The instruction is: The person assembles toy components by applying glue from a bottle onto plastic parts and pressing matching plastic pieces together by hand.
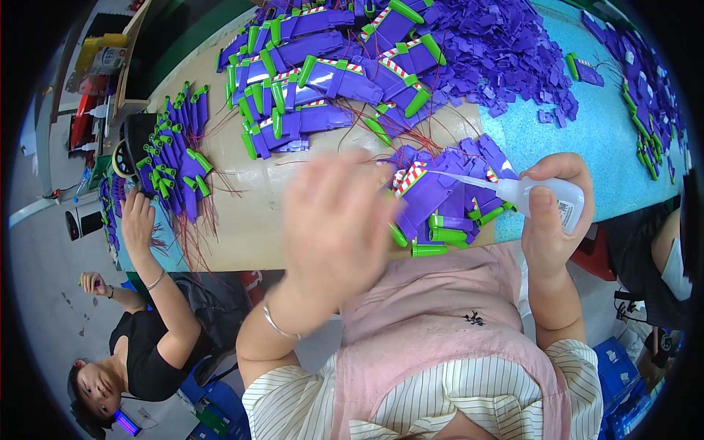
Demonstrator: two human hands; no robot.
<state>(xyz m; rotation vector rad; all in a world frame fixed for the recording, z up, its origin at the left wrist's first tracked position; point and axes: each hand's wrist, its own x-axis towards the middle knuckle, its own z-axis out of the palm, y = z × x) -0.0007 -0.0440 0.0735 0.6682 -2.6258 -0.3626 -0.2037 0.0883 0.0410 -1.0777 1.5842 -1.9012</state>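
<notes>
My right hand [551, 238] is wrapped round a small white squeeze bottle [522, 192] with a long thin nozzle. The bottle lies nearly level, its nozzle pointing left over a purple wing-shaped plastic part [424, 209] with a red-and-white striped strip and green tube ends. Several similar parts lie in a heap around it. Motion smears my left hand [337, 220], just left of that heap and above the table; its fingers and anything in them cannot be made out.
A pile of winged parts [323, 77] with thin red wires covers the far table, beside a mound of small purple pieces [499, 59]. More green-ended parts [172, 150] lie left. Another person's hand [138, 220] reaches in there, near a tape roll [123, 159]. Blue mat [587, 147] spreads right.
</notes>
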